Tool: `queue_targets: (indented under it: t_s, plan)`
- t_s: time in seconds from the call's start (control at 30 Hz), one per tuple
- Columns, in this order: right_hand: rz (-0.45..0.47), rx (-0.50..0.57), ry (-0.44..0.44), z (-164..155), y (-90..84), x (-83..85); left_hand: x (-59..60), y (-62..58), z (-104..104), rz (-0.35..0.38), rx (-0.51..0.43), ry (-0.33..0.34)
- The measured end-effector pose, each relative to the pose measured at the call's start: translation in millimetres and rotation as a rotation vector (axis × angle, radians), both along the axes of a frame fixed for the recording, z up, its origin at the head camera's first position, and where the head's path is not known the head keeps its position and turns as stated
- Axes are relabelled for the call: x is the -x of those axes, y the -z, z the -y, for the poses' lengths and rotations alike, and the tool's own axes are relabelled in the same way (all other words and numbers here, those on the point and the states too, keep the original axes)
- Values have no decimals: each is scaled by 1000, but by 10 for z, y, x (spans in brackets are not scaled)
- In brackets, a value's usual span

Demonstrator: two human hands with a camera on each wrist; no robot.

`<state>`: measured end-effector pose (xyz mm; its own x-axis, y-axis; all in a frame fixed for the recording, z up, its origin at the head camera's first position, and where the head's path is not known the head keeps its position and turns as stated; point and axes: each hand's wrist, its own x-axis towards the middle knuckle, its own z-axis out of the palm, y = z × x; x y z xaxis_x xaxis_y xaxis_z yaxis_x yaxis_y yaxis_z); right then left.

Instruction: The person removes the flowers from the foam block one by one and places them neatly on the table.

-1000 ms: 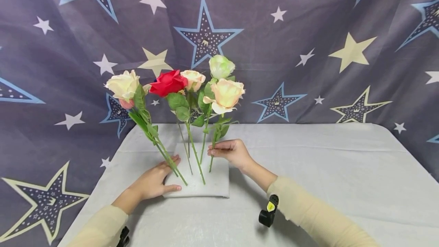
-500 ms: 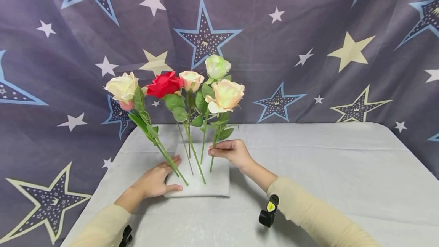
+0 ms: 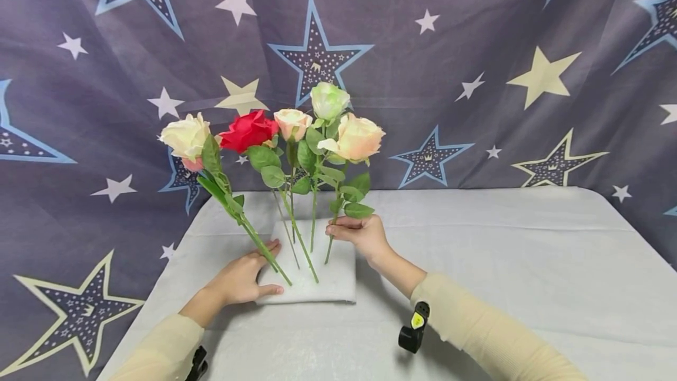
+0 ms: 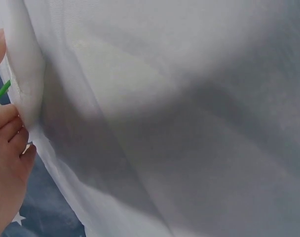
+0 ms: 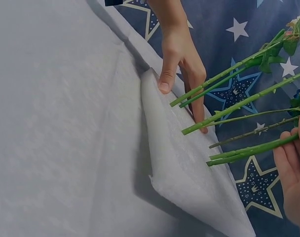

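Head view shows a white foam block low in the middle of the frame, lying on the bench. Five roses stand in it, and a sixth one, the peach rose, is at the right side of the bunch. The right hand pinches its stem just above the block, fingers curled tight round it. The left hand lies flat on the block's left edge with straight fingers, pressing it down. The red rose and the cream rose lean to the upper left.

Right wrist view shows the stem ends meeting the foam.

The step in hand looks like setting this last stem in the foam. Next the stem seems to need a straight push down, while the flat hand keeps the block from sliding.
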<state>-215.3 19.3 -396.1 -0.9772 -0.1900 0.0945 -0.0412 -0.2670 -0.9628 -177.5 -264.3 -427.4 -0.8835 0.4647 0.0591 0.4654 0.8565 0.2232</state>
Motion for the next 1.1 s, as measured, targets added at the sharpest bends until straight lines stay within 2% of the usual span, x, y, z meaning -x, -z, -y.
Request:
queue_targets:
  t_s: [0.27, 0.47, 1.1]
  plan:
    - [35, -5, 82, 6, -16, -22, -2, -2, -10, 5, -7, -6]
    - [18, 32, 72, -1, -31, -34, -4, -16, -11, 9, -15, -2]
    - [23, 0, 102, -22, -67, -37, -1, -19, -2, 17, 0, -1]
